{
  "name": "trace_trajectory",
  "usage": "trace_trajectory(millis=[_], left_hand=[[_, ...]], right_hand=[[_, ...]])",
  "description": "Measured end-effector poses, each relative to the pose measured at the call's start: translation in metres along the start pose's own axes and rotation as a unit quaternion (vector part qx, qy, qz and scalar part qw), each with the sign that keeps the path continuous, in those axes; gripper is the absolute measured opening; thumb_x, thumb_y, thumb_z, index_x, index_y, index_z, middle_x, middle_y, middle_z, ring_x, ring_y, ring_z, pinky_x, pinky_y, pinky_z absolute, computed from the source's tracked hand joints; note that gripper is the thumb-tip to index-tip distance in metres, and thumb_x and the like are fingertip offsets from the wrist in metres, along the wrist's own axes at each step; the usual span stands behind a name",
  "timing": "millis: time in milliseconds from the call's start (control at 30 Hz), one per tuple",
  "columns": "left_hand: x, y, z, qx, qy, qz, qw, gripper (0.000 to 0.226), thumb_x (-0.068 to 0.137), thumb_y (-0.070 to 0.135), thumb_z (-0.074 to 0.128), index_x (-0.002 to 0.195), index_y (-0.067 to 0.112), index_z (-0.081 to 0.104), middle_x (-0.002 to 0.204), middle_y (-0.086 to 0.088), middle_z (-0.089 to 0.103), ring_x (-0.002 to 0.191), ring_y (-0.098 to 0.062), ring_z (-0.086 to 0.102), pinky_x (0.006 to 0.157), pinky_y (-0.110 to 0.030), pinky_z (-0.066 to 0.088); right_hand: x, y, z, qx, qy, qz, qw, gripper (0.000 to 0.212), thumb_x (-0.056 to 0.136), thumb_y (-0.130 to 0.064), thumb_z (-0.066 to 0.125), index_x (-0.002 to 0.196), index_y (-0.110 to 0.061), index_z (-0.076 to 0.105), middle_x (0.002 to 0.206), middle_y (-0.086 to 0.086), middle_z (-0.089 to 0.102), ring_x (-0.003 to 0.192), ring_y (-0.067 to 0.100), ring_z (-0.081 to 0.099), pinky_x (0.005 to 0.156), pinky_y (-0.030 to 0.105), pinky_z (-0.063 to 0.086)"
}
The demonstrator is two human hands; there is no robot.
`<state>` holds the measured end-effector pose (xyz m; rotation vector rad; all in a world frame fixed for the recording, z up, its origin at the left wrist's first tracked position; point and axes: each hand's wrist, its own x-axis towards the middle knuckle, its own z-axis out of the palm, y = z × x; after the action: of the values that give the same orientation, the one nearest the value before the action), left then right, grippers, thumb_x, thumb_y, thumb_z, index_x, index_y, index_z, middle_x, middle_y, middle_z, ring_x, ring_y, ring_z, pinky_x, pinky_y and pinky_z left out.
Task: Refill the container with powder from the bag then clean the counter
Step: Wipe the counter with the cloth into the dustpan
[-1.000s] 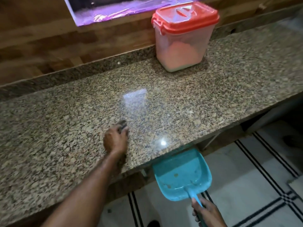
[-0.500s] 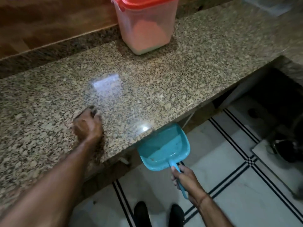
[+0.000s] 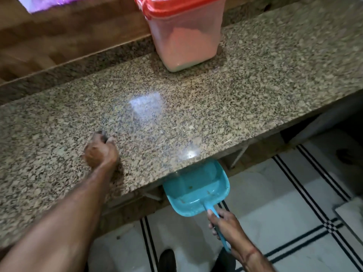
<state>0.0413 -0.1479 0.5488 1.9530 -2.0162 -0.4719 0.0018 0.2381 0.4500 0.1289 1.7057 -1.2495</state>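
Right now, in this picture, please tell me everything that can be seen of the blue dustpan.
The dustpan looks like turquoise plastic: a shallow scoop with raised walls and a thin straight handle. It is held open side up just below the front edge of the granite counter, above the tiled floor, and its front lip is hidden under that edge. The right hand grips the handle. A few small brownish specks lie inside.
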Motion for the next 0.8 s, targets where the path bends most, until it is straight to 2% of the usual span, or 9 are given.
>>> trace_trajectory(millis=[100,233,300,400,500,567,667,733,800], left_hand=[[-0.05,0.046,0.036,-0.127,-0.052,0.105,0.985,0.02,0.1,0.026,0.059,0.118,0.028,0.069,0.12,0.002,0.066,0.09,-0.011,0.063,0.07,-0.022,0.053],[-0.118,0.102,0.074,-0.216,-0.19,0.256,0.923,0.023,0.098,0.025,0.063,0.117,0.035,0.071,0.126,0.011,0.067,0.103,-0.007,0.064,0.084,-0.026,0.057],[-0.117,0.111,0.075,-0.241,-0.198,0.226,0.923,0.026,0.099,0.02,0.062,0.122,0.028,0.07,0.123,0.008,0.067,0.1,-0.012,0.065,0.08,-0.029,0.06],[-0.076,0.093,0.057,-0.266,-0.162,0.155,0.938,0.032,0.101,0.012,0.057,0.129,0.023,0.067,0.129,0.009,0.063,0.098,-0.006,0.064,0.069,-0.015,0.057],[-0.03,0.059,0.039,-0.223,-0.091,0.048,0.969,0.031,0.102,0.014,0.056,0.131,0.017,0.065,0.128,-0.005,0.066,0.106,-0.022,0.064,0.086,-0.034,0.057],[-0.026,0.057,0.04,-0.197,-0.07,0.015,0.978,0.03,0.103,0.02,0.054,0.131,0.016,0.065,0.12,-0.01,0.067,0.096,-0.021,0.061,0.078,-0.032,0.054],[-0.052,0.087,0.058,-0.214,-0.091,0.103,0.967,0.029,0.103,0.028,0.054,0.129,0.023,0.066,0.116,0.0,0.065,0.085,-0.008,0.06,0.074,-0.031,0.058],[-0.078,0.11,0.075,-0.204,-0.125,0.176,0.955,0.028,0.101,0.033,0.058,0.127,0.029,0.067,0.114,0.009,0.063,0.084,0.001,0.057,0.069,-0.023,0.054],[-0.096,0.128,0.089,-0.188,-0.157,0.236,0.94,0.03,0.097,0.039,0.064,0.125,0.031,0.069,0.108,0.014,0.063,0.085,-0.002,0.06,0.071,-0.022,0.052]], right_hand=[[0.01,0.001,-0.021,-0.013,0.002,0.003,1.0,0.025,0.098,-0.033,0.066,0.084,-0.011,0.064,0.064,0.003,0.063,0.054,0.015,0.051,0.052,0.025,0.038],[0.022,-0.001,-0.045,-0.052,0.0,0.003,0.999,0.029,0.096,-0.035,0.067,0.079,-0.011,0.065,0.061,0.003,0.065,0.054,0.019,0.055,0.056,0.029,0.04],[0.023,-0.006,-0.058,-0.057,-0.014,0.006,0.998,0.029,0.096,-0.037,0.066,0.082,-0.012,0.067,0.063,0.004,0.065,0.055,0.019,0.056,0.057,0.03,0.04],[0.022,-0.015,-0.074,-0.064,-0.015,0.003,0.998,0.029,0.096,-0.04,0.065,0.085,-0.013,0.068,0.065,0.004,0.068,0.055,0.018,0.057,0.054,0.028,0.041],[0.024,-0.021,-0.086,-0.067,-0.011,-0.011,0.998,0.029,0.096,-0.039,0.065,0.086,-0.011,0.069,0.065,0.004,0.068,0.055,0.017,0.058,0.055,0.029,0.043],[0.027,-0.024,-0.09,-0.056,-0.01,-0.021,0.998,0.027,0.097,-0.037,0.065,0.089,-0.012,0.071,0.064,0.004,0.068,0.055,0.017,0.058,0.055,0.03,0.043],[0.03,-0.027,-0.085,-0.034,-0.017,-0.01,0.999,0.02,0.097,-0.033,0.066,0.093,-0.016,0.075,0.064,0.006,0.067,0.057,0.019,0.058,0.056,0.03,0.043],[0.029,-0.031,-0.081,-0.029,-0.027,-0.001,0.999,0.02,0.096,-0.034,0.067,0.093,-0.016,0.075,0.065,0.007,0.067,0.058,0.02,0.058,0.058,0.03,0.043],[0.027,-0.034,-0.08,-0.026,-0.031,-0.002,0.999,0.019,0.096,-0.034,0.067,0.091,-0.017,0.076,0.065,0.008,0.066,0.059,0.019,0.059,0.059,0.029,0.044]])
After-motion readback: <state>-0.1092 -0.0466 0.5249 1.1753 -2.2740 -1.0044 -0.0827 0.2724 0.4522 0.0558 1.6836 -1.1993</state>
